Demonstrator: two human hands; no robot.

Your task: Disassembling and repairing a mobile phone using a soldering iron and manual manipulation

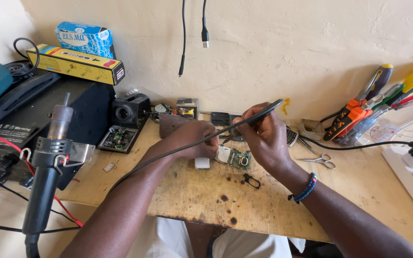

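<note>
Broadly, the scorched wooden workbench (201,196) carries everything, so I work low over its middle. At nine o'clock the black hot-air gun (48,162) stands parked upright, nozzle up, well apart from my hands. My right hand (264,138) is closed pen-fashion round the slim black soldering iron (259,114), its cord trailing across my left forearm toward seven o'clock, probably for fine tip control. My left hand (194,138) presses down beside the small green phone circuit board (235,156), fingers curled, steadying it. That board lies between both hands, just at six o'clock of the iron's grip.
</note>
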